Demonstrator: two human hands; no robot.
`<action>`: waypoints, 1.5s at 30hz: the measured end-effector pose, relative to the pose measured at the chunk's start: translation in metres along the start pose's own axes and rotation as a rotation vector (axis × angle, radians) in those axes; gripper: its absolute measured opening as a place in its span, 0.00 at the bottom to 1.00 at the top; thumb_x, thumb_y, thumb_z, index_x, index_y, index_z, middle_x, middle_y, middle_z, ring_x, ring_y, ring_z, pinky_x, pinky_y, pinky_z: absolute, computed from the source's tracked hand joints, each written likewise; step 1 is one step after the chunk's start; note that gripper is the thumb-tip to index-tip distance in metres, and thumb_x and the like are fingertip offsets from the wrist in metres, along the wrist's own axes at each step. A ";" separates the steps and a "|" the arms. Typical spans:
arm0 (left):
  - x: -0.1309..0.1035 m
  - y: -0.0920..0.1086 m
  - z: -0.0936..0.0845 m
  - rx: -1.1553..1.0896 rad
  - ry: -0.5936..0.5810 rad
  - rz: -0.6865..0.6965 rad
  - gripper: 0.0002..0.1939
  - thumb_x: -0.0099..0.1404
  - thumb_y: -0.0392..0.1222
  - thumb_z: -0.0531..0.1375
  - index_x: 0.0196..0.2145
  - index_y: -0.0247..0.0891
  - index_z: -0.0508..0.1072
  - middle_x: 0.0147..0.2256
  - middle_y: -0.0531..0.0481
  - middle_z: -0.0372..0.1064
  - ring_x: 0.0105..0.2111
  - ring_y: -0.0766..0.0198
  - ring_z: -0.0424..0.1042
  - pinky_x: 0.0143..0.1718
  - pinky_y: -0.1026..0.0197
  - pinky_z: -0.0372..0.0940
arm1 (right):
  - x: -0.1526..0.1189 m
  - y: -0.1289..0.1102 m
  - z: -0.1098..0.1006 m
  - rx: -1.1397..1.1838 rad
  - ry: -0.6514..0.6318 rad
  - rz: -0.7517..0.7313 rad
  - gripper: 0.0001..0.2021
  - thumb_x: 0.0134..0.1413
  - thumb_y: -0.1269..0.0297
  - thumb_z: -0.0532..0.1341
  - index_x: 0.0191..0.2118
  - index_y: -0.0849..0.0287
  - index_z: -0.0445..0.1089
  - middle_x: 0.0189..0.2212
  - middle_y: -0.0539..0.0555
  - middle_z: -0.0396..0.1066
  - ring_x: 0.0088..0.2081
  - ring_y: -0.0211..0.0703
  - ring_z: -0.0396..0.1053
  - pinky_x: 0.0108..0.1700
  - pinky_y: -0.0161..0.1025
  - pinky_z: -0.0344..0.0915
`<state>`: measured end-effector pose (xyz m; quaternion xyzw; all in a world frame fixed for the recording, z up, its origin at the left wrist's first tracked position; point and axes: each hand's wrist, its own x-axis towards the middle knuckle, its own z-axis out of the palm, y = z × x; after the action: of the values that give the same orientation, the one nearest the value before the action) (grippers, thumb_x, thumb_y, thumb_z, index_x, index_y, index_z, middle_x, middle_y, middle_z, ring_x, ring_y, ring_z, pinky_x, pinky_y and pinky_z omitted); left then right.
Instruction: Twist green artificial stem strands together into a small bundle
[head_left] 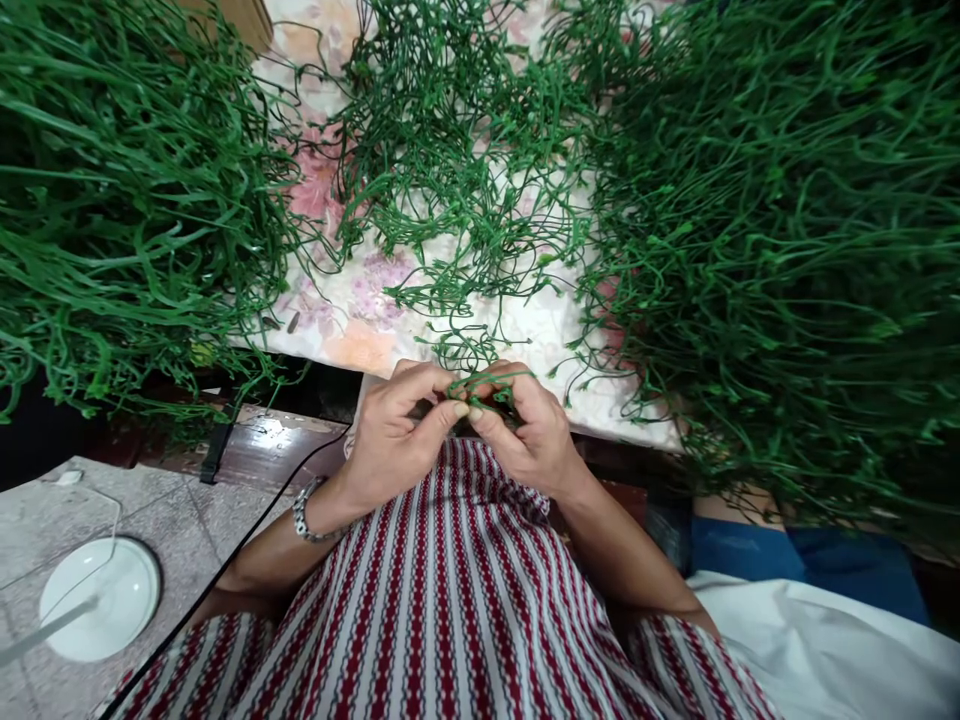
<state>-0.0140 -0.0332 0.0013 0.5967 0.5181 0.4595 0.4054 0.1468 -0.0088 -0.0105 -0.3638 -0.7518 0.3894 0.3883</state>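
Thin green plastic stem [484, 382], bent, pinched at table edge

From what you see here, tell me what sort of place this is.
Probably a home craft workplace: heaps of green plastic stems on a floral cloth, both hands working one green stem.

No writing, label, brand, number or sign can be read anywhere here. The flowered cloth [360, 330] carries only a printed floral pattern, the striped garment [457, 600] only a woven red and white pattern, and the white round base [101, 598] is plain.
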 end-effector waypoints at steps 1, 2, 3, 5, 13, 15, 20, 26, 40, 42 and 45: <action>0.000 -0.001 0.000 -0.021 0.007 -0.007 0.01 0.59 0.36 0.60 0.31 0.38 0.71 0.30 0.51 0.70 0.31 0.65 0.67 0.34 0.63 0.63 | 0.000 0.000 0.000 -0.012 -0.007 0.001 0.05 0.56 0.69 0.56 0.40 0.58 0.61 0.34 0.53 0.66 0.36 0.38 0.66 0.37 0.37 0.66; 0.000 -0.001 0.000 -0.035 0.015 -0.014 0.01 0.58 0.36 0.60 0.31 0.38 0.71 0.29 0.51 0.69 0.31 0.65 0.67 0.34 0.63 0.63 | 0.000 -0.001 -0.001 -0.024 -0.020 -0.003 0.06 0.56 0.68 0.56 0.41 0.58 0.62 0.34 0.53 0.66 0.36 0.38 0.66 0.37 0.36 0.66; 0.000 -0.001 -0.001 -0.048 0.026 -0.025 0.00 0.58 0.36 0.60 0.30 0.38 0.72 0.28 0.52 0.69 0.30 0.66 0.67 0.33 0.64 0.63 | 0.000 -0.001 -0.002 -0.037 -0.035 -0.009 0.06 0.57 0.68 0.56 0.41 0.58 0.62 0.35 0.53 0.66 0.36 0.38 0.66 0.38 0.36 0.66; 0.000 -0.001 -0.002 -0.079 0.041 -0.063 0.00 0.58 0.36 0.61 0.29 0.38 0.71 0.27 0.53 0.68 0.28 0.68 0.66 0.32 0.66 0.62 | 0.002 -0.002 -0.004 -0.059 -0.065 -0.019 0.07 0.56 0.68 0.57 0.42 0.59 0.62 0.36 0.54 0.66 0.37 0.38 0.66 0.39 0.36 0.65; 0.001 -0.001 0.002 -0.390 0.038 -0.250 0.04 0.55 0.38 0.63 0.30 0.37 0.72 0.28 0.51 0.71 0.29 0.66 0.70 0.34 0.64 0.66 | 0.004 -0.001 -0.006 -0.016 -0.074 0.068 0.12 0.55 0.64 0.59 0.45 0.59 0.62 0.38 0.53 0.69 0.38 0.38 0.68 0.40 0.35 0.65; 0.001 -0.002 0.005 -0.397 0.053 -0.211 0.03 0.56 0.37 0.62 0.31 0.37 0.73 0.29 0.51 0.71 0.29 0.67 0.69 0.35 0.63 0.66 | 0.003 0.000 -0.004 -0.012 -0.057 0.067 0.12 0.55 0.64 0.59 0.45 0.58 0.62 0.39 0.53 0.69 0.39 0.38 0.68 0.40 0.35 0.65; 0.005 -0.001 0.008 -0.255 0.106 -0.005 0.04 0.54 0.33 0.64 0.30 0.38 0.74 0.33 0.51 0.64 0.36 0.66 0.66 0.36 0.67 0.63 | 0.001 0.002 0.000 -0.021 0.010 0.013 0.10 0.55 0.66 0.60 0.43 0.59 0.65 0.36 0.53 0.69 0.37 0.38 0.68 0.39 0.35 0.65; 0.005 0.000 0.006 -0.119 0.054 -0.014 0.01 0.57 0.34 0.61 0.29 0.37 0.71 0.31 0.51 0.63 0.33 0.67 0.65 0.33 0.67 0.62 | 0.001 0.005 0.001 -0.013 0.047 -0.037 0.04 0.54 0.67 0.61 0.36 0.60 0.66 0.29 0.50 0.66 0.31 0.35 0.63 0.33 0.33 0.62; 0.016 0.001 -0.014 -0.113 -0.207 -0.155 0.03 0.58 0.31 0.58 0.28 0.35 0.67 0.25 0.54 0.64 0.25 0.70 0.63 0.27 0.67 0.59 | 0.001 0.006 -0.004 -0.352 -0.079 -0.274 0.08 0.55 0.74 0.55 0.41 0.63 0.63 0.32 0.56 0.67 0.35 0.41 0.63 0.36 0.38 0.65; 0.016 0.001 -0.013 -0.136 -0.188 -0.175 0.03 0.57 0.30 0.58 0.27 0.35 0.67 0.25 0.54 0.63 0.25 0.70 0.63 0.26 0.68 0.59 | 0.000 0.005 -0.002 -0.347 -0.065 -0.265 0.07 0.55 0.73 0.55 0.40 0.64 0.64 0.30 0.55 0.66 0.33 0.40 0.63 0.34 0.37 0.64; 0.014 0.003 -0.011 -0.148 -0.169 -0.187 0.03 0.57 0.31 0.58 0.27 0.35 0.67 0.24 0.55 0.63 0.24 0.71 0.63 0.26 0.68 0.59 | 0.002 0.002 -0.003 -0.282 -0.064 -0.218 0.05 0.56 0.71 0.55 0.39 0.65 0.65 0.29 0.55 0.66 0.32 0.39 0.64 0.33 0.36 0.64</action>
<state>-0.0234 -0.0197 0.0087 0.5509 0.5001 0.4050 0.5314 0.1493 -0.0056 -0.0108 -0.3185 -0.8459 0.2473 0.3491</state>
